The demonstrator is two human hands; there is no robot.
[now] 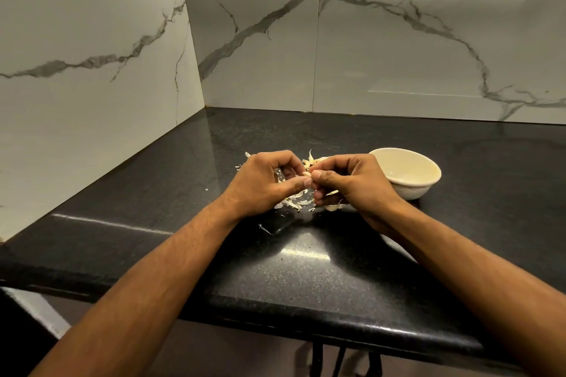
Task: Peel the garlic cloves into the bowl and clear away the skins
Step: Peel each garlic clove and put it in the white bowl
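Left hand (263, 182): curling over the counter, its thumb and fingertips meeting those of the other hand and pinching the clove from the left.
Right hand (352, 180): curling likewise, its thumb and forefinger pinching the same clove from the right; a strip of skin is sticking out beneath its lower fingers.
Clove (307, 174): sitting between the two sets of fingertips, held above the counter; only a small pale part is showing, so how far it is peeled cannot be told.
Skins (295, 203): lying scattered on the counter directly under and just beyond both hands, with a few stray flakes lying to the left and one lying nearer the front edge.
Bowl (407, 173): standing upright on the counter just right of the right hand, slightly farther back; what is lying inside cannot be made out.
Counter (306, 269): black, speckled and glossy, running from the near edge to the far walls and reflecting light in streaks.
Walls (398, 55): white marble-look tiles with grey veins, meeting in a corner at the far left.
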